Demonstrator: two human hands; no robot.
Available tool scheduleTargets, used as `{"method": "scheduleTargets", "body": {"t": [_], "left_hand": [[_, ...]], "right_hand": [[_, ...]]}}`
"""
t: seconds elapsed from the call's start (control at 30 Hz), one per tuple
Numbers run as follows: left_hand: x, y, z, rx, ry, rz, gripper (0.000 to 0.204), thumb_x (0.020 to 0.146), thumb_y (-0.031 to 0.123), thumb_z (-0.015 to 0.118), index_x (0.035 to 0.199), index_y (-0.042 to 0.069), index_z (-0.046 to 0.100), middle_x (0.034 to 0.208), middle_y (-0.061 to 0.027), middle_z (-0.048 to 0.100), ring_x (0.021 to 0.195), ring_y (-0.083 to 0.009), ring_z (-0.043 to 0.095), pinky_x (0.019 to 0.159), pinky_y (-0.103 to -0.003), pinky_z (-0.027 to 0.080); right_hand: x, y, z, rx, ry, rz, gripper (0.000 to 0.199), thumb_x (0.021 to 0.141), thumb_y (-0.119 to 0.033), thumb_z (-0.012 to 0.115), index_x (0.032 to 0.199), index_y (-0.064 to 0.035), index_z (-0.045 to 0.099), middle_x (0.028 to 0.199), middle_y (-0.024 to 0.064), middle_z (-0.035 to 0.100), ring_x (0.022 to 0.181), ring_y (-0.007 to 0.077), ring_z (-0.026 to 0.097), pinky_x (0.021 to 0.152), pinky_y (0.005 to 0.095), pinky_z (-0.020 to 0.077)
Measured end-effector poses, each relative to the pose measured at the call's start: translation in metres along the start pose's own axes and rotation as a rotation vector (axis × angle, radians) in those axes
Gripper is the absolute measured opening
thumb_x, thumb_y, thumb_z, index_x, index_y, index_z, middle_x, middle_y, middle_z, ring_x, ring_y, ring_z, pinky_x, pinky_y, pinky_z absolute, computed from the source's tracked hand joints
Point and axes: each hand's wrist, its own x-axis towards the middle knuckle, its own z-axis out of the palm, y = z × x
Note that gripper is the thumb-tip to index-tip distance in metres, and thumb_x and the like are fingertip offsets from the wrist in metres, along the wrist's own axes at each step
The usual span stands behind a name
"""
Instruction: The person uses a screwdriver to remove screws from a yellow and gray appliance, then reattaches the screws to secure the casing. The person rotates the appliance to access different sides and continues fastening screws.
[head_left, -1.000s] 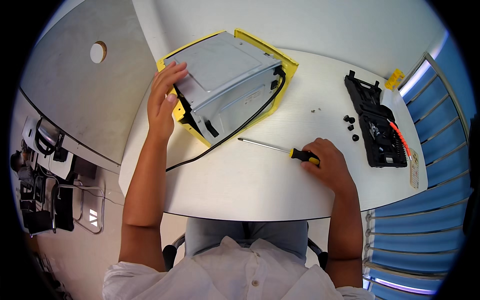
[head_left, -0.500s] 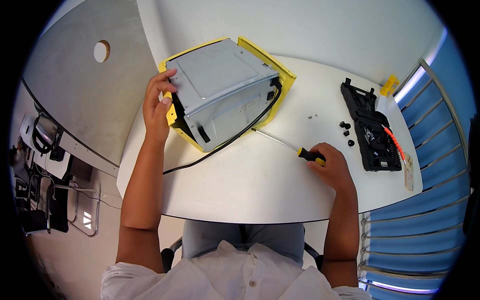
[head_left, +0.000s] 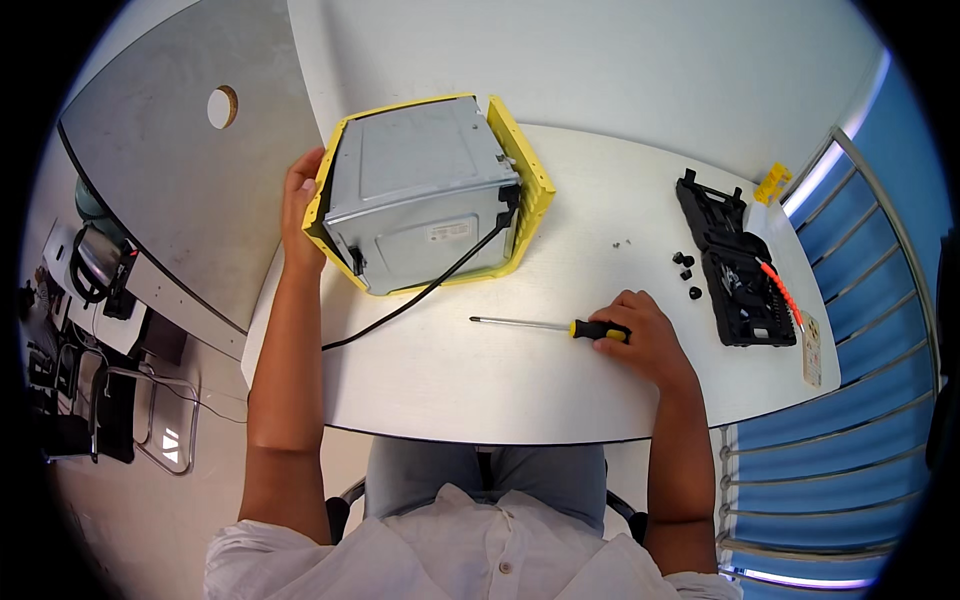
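Note:
A boxy appliance of grey sheet metal, with yellow panels on its sides, stands on the left part of the white table. Its black power cord runs across its near face and down to the left. My left hand is closed at the outer edge of the left yellow panel, fingers partly hidden. In my right hand is a screwdriver with a black and yellow handle. Its shaft points left, low over the table, apart from the appliance.
Two small screws lie mid-table. Several black knob-like pieces sit beside an opened black tool case with an orange-red flexible shaft. A small yellow item is behind. Metal railings border the right; a grey partition stands left.
The appliance has turned and settled leftward, its cord face now more toward me. My left hand has slid to the panel's outer side. The screwdriver has drawn back from the appliance, towards me.

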Motion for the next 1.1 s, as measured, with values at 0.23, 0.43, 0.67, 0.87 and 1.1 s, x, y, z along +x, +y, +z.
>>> {"method": "scheduleTargets", "body": {"t": [0.23, 0.43, 0.67, 0.87, 1.1], "left_hand": [[-0.003, 0.003, 0.002, -0.125, -0.090, -0.063, 0.060, 0.093, 0.045, 0.043, 0.135, 0.003, 0.040, 0.130, -0.0117, 0.048, 0.122, -0.0215, 0.047, 0.104, -0.034, 0.035], [0.001, -0.004, 0.004, -0.047, -0.045, 0.045, 0.056, 0.092, 0.043, 0.038, 0.131, 0.004, 0.048, 0.145, -0.0144, 0.034, 0.134, -0.0263, 0.035, 0.109, -0.038, 0.029], [-0.002, 0.013, 0.011, 0.275, -0.090, 0.204, 0.055, 0.090, 0.043, 0.033, 0.115, 0.004, 0.063, 0.149, -0.0148, 0.031, 0.138, -0.0296, 0.028, 0.113, -0.042, 0.020], [-0.007, 0.015, 0.021, 0.211, -0.110, 0.216, 0.052, 0.090, 0.039, 0.034, 0.109, 0.001, 0.064, 0.143, -0.0170, 0.041, 0.139, -0.0305, 0.026, 0.113, -0.042, 0.018], [-0.009, 0.010, 0.021, 0.199, -0.088, 0.234, 0.050, 0.091, 0.037, 0.033, 0.107, 0.000, 0.064, 0.139, -0.0174, 0.046, 0.140, -0.0314, 0.025, 0.113, -0.042, 0.017]], "right_hand": [[0.001, 0.000, 0.001, -0.014, -0.011, 0.000, 0.032, 0.067, -0.015, 0.073, 0.098, -0.0107, 0.067, 0.087, 0.0035, 0.054, 0.091, 0.0222, 0.050, 0.081, 0.0327, 0.0434], [0.001, 0.001, 0.000, -0.023, 0.006, -0.030, 0.028, 0.070, -0.017, 0.073, 0.096, -0.0105, 0.066, 0.085, 0.0050, 0.058, 0.085, 0.0226, 0.055, 0.078, 0.0331, 0.0462], [0.000, -0.002, -0.002, 0.114, 0.052, 0.147, 0.029, 0.075, -0.019, 0.070, 0.100, -0.0066, 0.063, 0.080, 0.0109, 0.065, 0.070, 0.0256, 0.061, 0.069, 0.0321, 0.0477], [0.001, -0.006, -0.003, 0.081, 0.067, 0.134, 0.028, 0.075, -0.019, 0.070, 0.099, -0.0061, 0.062, 0.081, 0.0120, 0.065, 0.070, 0.0259, 0.061, 0.067, 0.0320, 0.0475], [0.001, -0.009, -0.002, 0.078, 0.062, 0.141, 0.029, 0.074, -0.019, 0.071, 0.097, -0.0047, 0.062, 0.081, 0.0123, 0.065, 0.067, 0.0263, 0.060, 0.065, 0.0319, 0.0470]]}}
